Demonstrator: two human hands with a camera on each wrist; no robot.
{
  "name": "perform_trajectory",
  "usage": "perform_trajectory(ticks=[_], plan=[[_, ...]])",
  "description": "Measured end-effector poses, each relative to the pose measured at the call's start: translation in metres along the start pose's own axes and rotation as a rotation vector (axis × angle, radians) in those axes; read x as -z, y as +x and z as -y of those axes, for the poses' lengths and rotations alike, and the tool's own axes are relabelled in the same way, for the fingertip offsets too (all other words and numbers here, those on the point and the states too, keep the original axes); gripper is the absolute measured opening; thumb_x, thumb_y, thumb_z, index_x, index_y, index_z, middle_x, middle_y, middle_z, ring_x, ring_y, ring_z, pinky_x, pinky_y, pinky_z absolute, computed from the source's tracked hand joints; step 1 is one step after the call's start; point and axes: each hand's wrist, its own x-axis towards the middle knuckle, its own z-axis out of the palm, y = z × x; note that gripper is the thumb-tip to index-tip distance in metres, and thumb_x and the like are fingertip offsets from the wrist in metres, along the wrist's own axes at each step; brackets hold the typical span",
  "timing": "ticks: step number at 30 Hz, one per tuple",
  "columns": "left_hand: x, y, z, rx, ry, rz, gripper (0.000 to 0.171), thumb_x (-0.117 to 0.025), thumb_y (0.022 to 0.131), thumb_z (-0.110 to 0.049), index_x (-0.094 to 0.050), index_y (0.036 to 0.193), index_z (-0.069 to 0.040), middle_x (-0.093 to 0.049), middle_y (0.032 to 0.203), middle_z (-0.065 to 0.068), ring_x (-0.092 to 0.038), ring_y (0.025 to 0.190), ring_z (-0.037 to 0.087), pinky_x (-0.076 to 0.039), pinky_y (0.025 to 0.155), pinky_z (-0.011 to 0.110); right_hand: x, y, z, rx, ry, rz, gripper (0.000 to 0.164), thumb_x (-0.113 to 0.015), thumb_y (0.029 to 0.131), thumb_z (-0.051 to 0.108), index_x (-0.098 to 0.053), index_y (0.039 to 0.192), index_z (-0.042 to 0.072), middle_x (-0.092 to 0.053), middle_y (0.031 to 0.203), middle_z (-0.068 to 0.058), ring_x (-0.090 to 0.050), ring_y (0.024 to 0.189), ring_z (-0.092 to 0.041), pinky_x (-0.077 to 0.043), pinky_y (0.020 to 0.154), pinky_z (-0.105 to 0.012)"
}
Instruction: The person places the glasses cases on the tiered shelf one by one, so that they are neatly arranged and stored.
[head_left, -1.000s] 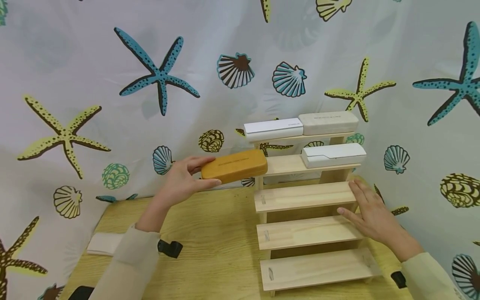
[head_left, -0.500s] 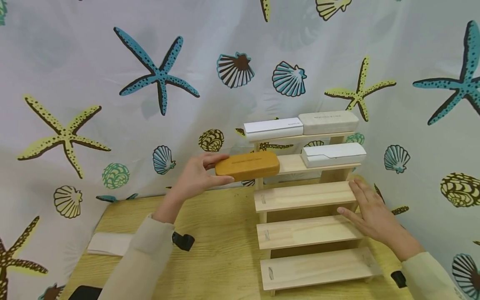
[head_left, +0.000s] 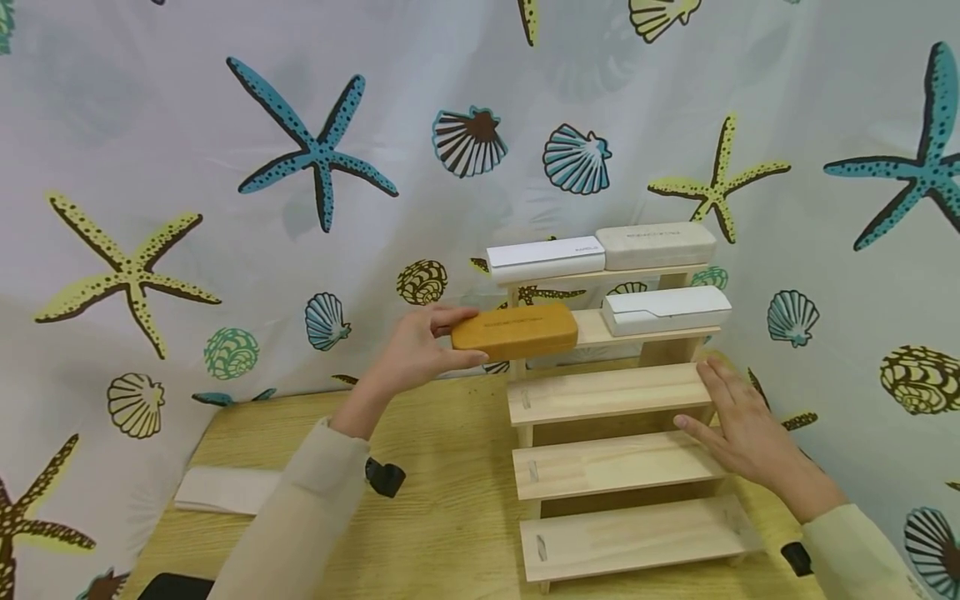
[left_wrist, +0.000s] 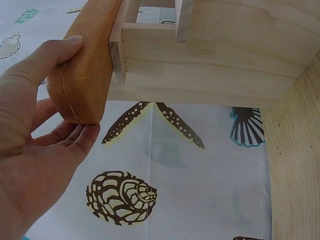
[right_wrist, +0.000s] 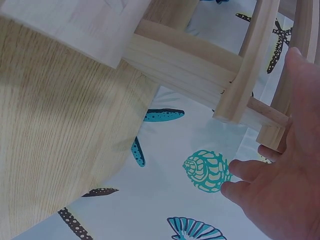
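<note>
My left hand (head_left: 417, 350) grips the left end of a mustard-orange glasses case (head_left: 516, 331), thumb on the near side and fingers behind. The case (left_wrist: 86, 65) overlaps the left end of the second tier from the top of a stepped wooden rack (head_left: 611, 393). In the left wrist view it looks level with that board's edge; whether its underside touches the board is hidden. My right hand (head_left: 742, 427) rests against the right end of the rack's middle tier, fingers fairly straight and thumb apart. In the right wrist view this hand (right_wrist: 285, 175) is beside the wooden frame (right_wrist: 190, 65).
On the top tier lie a white glasses case (head_left: 546, 258) and an off-white one (head_left: 656, 246). Another white case (head_left: 666, 311) sits at the second tier's right. A folded white cloth (head_left: 225, 489) and a black object (head_left: 176, 587) lie on the table (head_left: 427, 483) at left.
My left hand has carried the orange case to the right, from beside the rack to over the second tier's left end. My right hand stays in the same place.
</note>
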Motion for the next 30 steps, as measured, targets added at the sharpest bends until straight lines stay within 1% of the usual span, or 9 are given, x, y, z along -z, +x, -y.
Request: perform_trajectory(ticks=[5,7,12,16,21,24,28,30], plan=[[-0.006,0.006,-0.003,-0.004,-0.01,0.007,0.071,-0.09,0.085,-0.023,-0.061,0.147,-0.006,-0.058,0.148,0.014,-0.064,0.131,0.037,-0.058,0.103,0.047,0.0,0.0,0.0,0.0,-0.004,0.008,0.092,-0.064,0.104,0.046,-0.019,0.165,-0.006,-0.016,0.172,-0.032,-0.025,0.152,-0.059,-0.025,0.114,-0.079],[-0.009,0.009,-0.003,-0.007,-0.005,0.009,0.071,-0.09,0.086,-0.024,-0.061,0.148,-0.006,-0.057,0.148,0.015,-0.064,0.131,0.037,-0.058,0.103,0.047,0.0,0.0,0.0,0.0,-0.004,0.007,0.092,-0.064,0.104,0.046,-0.019,0.165,-0.006,-0.016,0.171,-0.032,-0.026,0.152,-0.059,-0.025,0.114,-0.079],[-0.017,0.015,-0.005,-0.022,0.036,0.001,0.072,-0.09,0.086,-0.027,-0.06,0.149,-0.007,-0.058,0.147,0.014,-0.06,0.131,0.035,-0.058,0.101,0.049,-0.001,0.0,0.0,-0.002,-0.007,0.003,0.092,-0.064,0.104,0.046,-0.019,0.165,-0.005,-0.017,0.171,-0.032,-0.026,0.151,-0.059,-0.026,0.113,-0.08],[-0.021,0.019,-0.008,-0.029,0.049,-0.001,0.072,-0.088,0.088,-0.026,-0.059,0.15,-0.006,-0.059,0.148,0.013,-0.059,0.13,0.034,-0.058,0.1,0.048,-0.001,0.0,0.0,-0.002,-0.014,0.004,0.092,-0.064,0.104,0.047,-0.019,0.165,-0.006,-0.016,0.172,-0.031,-0.027,0.152,-0.058,-0.027,0.112,-0.08],[-0.025,0.023,-0.01,-0.013,0.038,0.008,0.071,-0.087,0.09,-0.027,-0.058,0.152,-0.009,-0.057,0.151,0.01,-0.061,0.13,0.031,-0.058,0.1,0.045,0.0,0.0,0.0,-0.002,-0.014,-0.001,0.092,-0.064,0.104,0.046,-0.019,0.165,-0.006,-0.017,0.172,-0.031,-0.028,0.151,-0.059,-0.027,0.113,-0.08],[-0.026,0.025,-0.011,-0.01,0.027,0.013,0.072,-0.086,0.09,-0.026,-0.056,0.152,-0.008,-0.056,0.152,0.011,-0.061,0.131,0.032,-0.058,0.101,0.045,0.0,0.0,0.0,-0.001,-0.01,-0.004,0.092,-0.064,0.104,0.046,-0.019,0.165,-0.005,-0.017,0.171,-0.031,-0.027,0.151,-0.059,-0.026,0.114,-0.079],[-0.028,0.027,-0.013,-0.025,0.03,0.016,0.073,-0.087,0.09,-0.024,-0.056,0.152,-0.004,-0.056,0.152,0.013,-0.063,0.13,0.034,-0.057,0.103,0.046,0.0,0.0,0.0,0.005,-0.011,-0.006,0.092,-0.065,0.104,0.046,-0.019,0.165,-0.005,-0.017,0.171,-0.032,-0.027,0.151,-0.058,-0.026,0.114,-0.079],[-0.028,0.028,-0.014,-0.031,0.032,0.018,0.072,-0.087,0.09,-0.023,-0.056,0.152,-0.004,-0.056,0.152,0.014,-0.063,0.13,0.034,-0.057,0.103,0.047,0.0,0.0,0.001,0.008,-0.016,-0.008,0.092,-0.065,0.104,0.046,-0.019,0.165,-0.006,-0.018,0.171,-0.032,-0.028,0.151,-0.058,-0.027,0.114,-0.079]])
